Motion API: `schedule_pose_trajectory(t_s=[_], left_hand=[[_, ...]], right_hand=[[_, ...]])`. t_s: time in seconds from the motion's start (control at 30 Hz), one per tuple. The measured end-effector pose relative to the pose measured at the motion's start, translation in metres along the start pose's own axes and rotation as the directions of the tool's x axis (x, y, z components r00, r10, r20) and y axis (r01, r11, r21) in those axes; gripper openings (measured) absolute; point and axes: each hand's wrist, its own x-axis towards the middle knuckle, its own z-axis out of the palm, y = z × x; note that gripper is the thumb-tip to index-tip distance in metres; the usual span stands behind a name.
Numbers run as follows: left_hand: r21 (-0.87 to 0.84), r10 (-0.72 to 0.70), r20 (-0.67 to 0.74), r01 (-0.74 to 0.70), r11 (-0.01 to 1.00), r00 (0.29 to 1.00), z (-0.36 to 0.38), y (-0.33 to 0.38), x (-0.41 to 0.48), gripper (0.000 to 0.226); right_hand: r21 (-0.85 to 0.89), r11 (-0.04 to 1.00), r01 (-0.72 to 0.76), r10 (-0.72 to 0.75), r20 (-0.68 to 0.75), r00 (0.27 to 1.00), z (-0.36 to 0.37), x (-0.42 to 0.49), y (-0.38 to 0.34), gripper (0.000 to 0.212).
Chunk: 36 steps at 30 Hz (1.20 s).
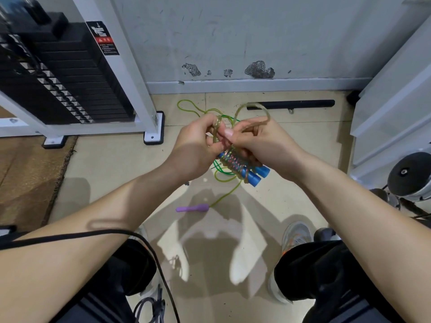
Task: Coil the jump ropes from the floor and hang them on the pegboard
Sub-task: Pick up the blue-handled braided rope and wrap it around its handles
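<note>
Both hands (pixel 231 148) grip a blue-handled rope (pixel 240 164) — green rope (pixel 224 180) lies below.

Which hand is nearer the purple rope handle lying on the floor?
Left. The left hand is held roughly above the purple handle; the right hand is off to the handle's right. Both grip the blue-handled rope.

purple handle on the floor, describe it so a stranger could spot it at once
On the tiled floor below the grey wall, look between the person's forearms. A small purple handle lies there, joined to a thin green rope. The blue handles nearby are held and rope-wrapped; this one lies loose.
</note>
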Motion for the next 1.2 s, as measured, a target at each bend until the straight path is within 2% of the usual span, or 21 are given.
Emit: schedule_pose_trajectory(t_s=[0.07,0.1,0.2,0.3,0.37,0.43,0.53,0.73,0.83,0.93,1.03,1.1,1.2], left_hand=[[-0.055,-0.027,-0.006,0.026,0.998,1.0,0.005,0.001,-0.002,0.031],[-0.072,-0.039,-0.012,0.038,0.997,0.999,0.008,0.001,-0.003,0.029],[-0.127,-0.069,-0.038,0.064,0.99,0.997,0.016,0.003,-0.004,0.016],[-0.15,-0.094,-0.054,0.085,0.985,0.994,0.02,0.004,-0.004,0.015],[-0.171,-0.103,-0.044,0.095,0.981,0.994,0.021,0.007,-0.006,0.016],[-0.208,-0.119,-0.021,0.112,0.972,0.993,0.021,0.009,-0.008,0.017],[-0.325,-0.164,0.049,0.171,0.93,0.985,0.017,0.013,-0.008,0.018],[-0.457,-0.235,0.139,0.273,0.847,0.962,0.005,0.02,-0.008,0.017],[-0.504,-0.259,0.188,0.319,0.802,0.947,-0.004,0.023,-0.005,0.025],[-0.579,-0.278,0.224,0.357,0.733,0.934,-0.008,0.023,-0.004,0.033],[-0.55,-0.27,0.234,0.356,0.755,0.934,-0.008,0.021,-0.005,0.037],[-0.54,-0.265,0.234,0.351,0.765,0.936,-0.007,0.021,-0.006,0.035],[-0.567,-0.252,0.21,0.327,0.756,0.945,-0.004,0.021,-0.006,0.031]], right_hand=[[-0.087,0.995,0.043,-0.054,-0.125,0.991,0.003,0.001,0.002,0.029],[-0.187,0.982,0.036,-0.071,-0.179,0.981,0.004,0.003,0.004,0.031],[-0.501,0.862,-0.077,-0.089,-0.299,0.95,0.008,0.004,0.008,0.031],[-0.604,0.791,-0.102,-0.129,-0.328,0.936,0.015,0.0,0.005,0.034],[-0.641,0.766,-0.049,-0.194,-0.303,0.933,0.017,0.0,0.007,0.033],[-0.622,0.783,0.008,-0.235,-0.285,0.929,0.016,0.003,0.01,0.029],[-0.452,0.891,0.05,-0.193,-0.276,0.942,0.014,0.003,0.012,0.029],[-0.441,0.897,0.03,-0.186,-0.315,0.931,0.018,0.003,0.008,0.023],[-0.422,0.906,0.024,-0.174,-0.322,0.93,0.021,0.002,0.005,0.022],[-0.323,0.946,0.009,-0.123,-0.333,0.935,0.021,0.0,0.0,0.032],[-0.204,0.979,0.022,-0.092,-0.341,0.936,0.02,-0.002,-0.002,0.048],[-0.223,0.974,0.034,-0.113,-0.352,0.929,0.019,0.0,0.0,0.054],[-0.293,0.955,0.05,-0.165,-0.382,0.909,0.018,0.004,0.008,0.041]])
